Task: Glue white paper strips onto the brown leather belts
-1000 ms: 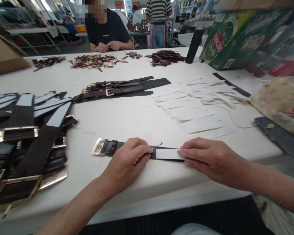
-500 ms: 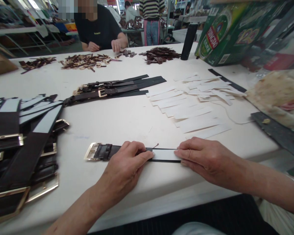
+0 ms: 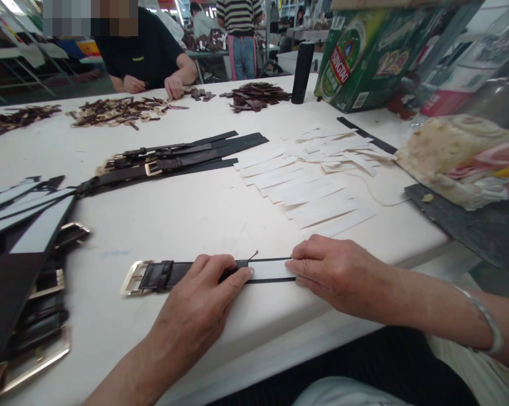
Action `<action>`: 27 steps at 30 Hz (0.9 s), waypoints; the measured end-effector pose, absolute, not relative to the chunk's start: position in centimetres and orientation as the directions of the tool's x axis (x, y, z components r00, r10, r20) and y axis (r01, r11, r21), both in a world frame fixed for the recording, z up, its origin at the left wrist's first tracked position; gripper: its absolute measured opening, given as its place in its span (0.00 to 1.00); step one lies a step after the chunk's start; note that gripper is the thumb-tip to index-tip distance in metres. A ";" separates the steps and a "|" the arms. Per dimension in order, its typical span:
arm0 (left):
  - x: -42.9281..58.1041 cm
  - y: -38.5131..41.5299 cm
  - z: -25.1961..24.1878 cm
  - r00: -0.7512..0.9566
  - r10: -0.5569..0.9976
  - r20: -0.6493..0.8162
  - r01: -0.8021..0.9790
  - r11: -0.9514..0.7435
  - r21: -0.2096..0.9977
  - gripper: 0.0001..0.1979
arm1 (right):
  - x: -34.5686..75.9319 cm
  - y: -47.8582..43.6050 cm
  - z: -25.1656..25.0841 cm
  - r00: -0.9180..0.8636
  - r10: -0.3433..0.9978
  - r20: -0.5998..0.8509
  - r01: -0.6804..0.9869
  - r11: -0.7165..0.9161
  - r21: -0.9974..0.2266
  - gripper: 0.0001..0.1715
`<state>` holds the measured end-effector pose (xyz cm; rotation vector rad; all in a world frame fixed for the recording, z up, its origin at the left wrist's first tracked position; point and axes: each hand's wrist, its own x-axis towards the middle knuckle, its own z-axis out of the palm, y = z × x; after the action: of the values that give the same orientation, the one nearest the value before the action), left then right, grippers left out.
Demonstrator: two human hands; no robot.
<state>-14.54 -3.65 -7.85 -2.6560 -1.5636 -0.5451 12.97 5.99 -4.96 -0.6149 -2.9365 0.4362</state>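
A dark brown belt piece [image 3: 176, 273] with a gold buckle at its left end lies near the table's front edge. On its right part sits a white strip [image 3: 268, 270], with dark margins showing along both sides. My left hand [image 3: 207, 287] is closed over the belt, its thumb pressing at the strip's left end. At the strip's right end my right hand [image 3: 333, 270] pinches strip and belt between thumb and fingers. The belt's far right end is hidden under that hand. A short loose thread [image 3: 253, 255] sticks up beside the left thumb.
Loose white strips [image 3: 314, 192] lie beyond my hands. Buckled belts [image 3: 165, 160] are stacked behind, more [image 3: 34, 270] at left. Across the table a person [image 3: 142, 56] handles small leather pieces. At right are a green carton [image 3: 364, 62], a black cylinder [image 3: 303, 73] and a wrapped flatbread [image 3: 453, 158].
The view has shifted to the right, so everything appears further left. Both hands keep their places on the belt and white strip.
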 end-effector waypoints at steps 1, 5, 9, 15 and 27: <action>-14.5 -3.6 -7.9 0.447 0.840 0.307 0.849 -0.506 0.149 0.19 | 12.9 6.0 -5.0 -0.911 0.411 0.037 0.383 0.876 -0.293 0.12; -14.3 -3.5 -7.7 0.476 0.822 0.314 0.846 -0.525 0.094 0.19 | 13.0 6.2 -4.8 -0.898 0.440 0.010 0.420 0.862 -0.284 0.10; -14.3 -3.4 -7.6 0.492 0.806 0.328 0.837 -0.542 0.075 0.18 | 13.9 6.3 -4.6 -0.888 0.460 0.017 0.433 0.847 -0.310 0.08; -14.4 -3.5 -7.8 0.465 0.829 0.310 0.853 -0.514 0.094 0.19 | 15.6 6.4 -4.7 -0.881 0.466 0.083 0.419 0.849 -0.324 0.08; -14.2 -2.9 -6.8 0.646 0.695 0.315 0.749 -0.657 -0.087 0.19 | 19.4 6.8 -5.1 -0.883 0.450 0.136 0.411 0.879 -0.242 0.09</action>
<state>-14.24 -2.87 -6.85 -2.6562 -1.1812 -0.3769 19.43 6.77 -5.13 -0.6618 -2.8607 0.3074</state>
